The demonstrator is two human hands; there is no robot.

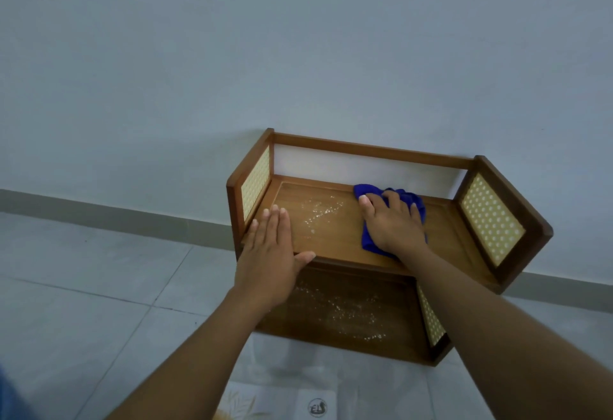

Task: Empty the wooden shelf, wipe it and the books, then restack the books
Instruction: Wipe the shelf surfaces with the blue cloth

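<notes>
- wooden shelf (365, 151) stands on the tiled floor (83, 287) against the wall; both tiers bare of books
- left hand (268, 253) lies flat on the top tier's left end, fingers straight and together, thumb over the front edge; it only braces, so a hard stroke could skid the shelf sideways
- right hand (391, 224) presses the blue cloth (366, 239) palm down near the back right, fingers spread over the bunched fabric, not closed round it; the cloth could slip out from under the palm
- white dust (318, 212) sits between the hands; a stroke toward the front edge likely drops it onto the lower tier (348, 313), already speckled
- bunched cloth may miss the corners by the cane side panels (491, 220)
- pale printed covers (282, 399) at the bottom edge, possibly the books, cannot tell; falling dust may reach them
</notes>
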